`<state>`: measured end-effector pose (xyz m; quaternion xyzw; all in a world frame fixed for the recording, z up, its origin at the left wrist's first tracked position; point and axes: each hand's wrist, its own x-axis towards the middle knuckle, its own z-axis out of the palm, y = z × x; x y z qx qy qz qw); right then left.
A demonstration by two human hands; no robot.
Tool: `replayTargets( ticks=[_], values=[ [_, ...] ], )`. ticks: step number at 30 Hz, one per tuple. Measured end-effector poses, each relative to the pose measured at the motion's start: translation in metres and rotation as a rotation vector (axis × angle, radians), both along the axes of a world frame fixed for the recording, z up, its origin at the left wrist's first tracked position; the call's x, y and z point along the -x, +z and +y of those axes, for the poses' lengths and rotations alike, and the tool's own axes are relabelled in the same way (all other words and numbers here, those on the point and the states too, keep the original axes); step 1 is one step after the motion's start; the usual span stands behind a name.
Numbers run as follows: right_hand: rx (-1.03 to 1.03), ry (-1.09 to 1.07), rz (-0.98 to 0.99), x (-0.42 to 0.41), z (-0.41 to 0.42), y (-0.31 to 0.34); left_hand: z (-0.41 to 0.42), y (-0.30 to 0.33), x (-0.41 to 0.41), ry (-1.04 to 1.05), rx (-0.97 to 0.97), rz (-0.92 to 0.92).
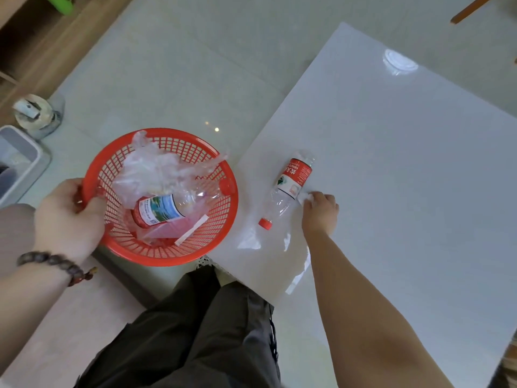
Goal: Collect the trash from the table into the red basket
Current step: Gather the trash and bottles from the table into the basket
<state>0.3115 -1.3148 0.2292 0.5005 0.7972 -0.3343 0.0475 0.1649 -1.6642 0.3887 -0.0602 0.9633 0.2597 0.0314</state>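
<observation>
My left hand [67,217] grips the rim of the red basket [193,252], held in the air beside the table's left edge. Inside it lie crumpled clear plastic bags [151,166], an empty bottle with a blue-green label [159,210] and a white strip [191,230]. On the white table [405,177] an empty clear bottle with a red label and red cap [291,186] lies on its side. My right hand [320,210] rests just right of that bottle, fingers closed on a small white scrap [303,196] and touching the bottle.
Pale tiled floor surrounds the table. A grey bin [19,163] and a round object [36,113] sit on the floor at the left, near wooden furniture [36,40]. My dark trousers [201,331] are below the basket. A wooden leg [470,8] shows at top right.
</observation>
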Motion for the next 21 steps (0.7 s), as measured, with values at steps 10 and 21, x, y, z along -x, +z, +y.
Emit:
replayTargets(
  ticks=[10,21],
  values=[
    [0.028,0.267,0.713,0.012,-0.109,0.188,0.033,0.049,-0.024,-0.062,-0.168,-0.05],
    [0.08,0.696,0.517,0.024,-0.157,0.217,0.031,0.06,-0.021,0.01,-0.238,-0.038]
  ],
)
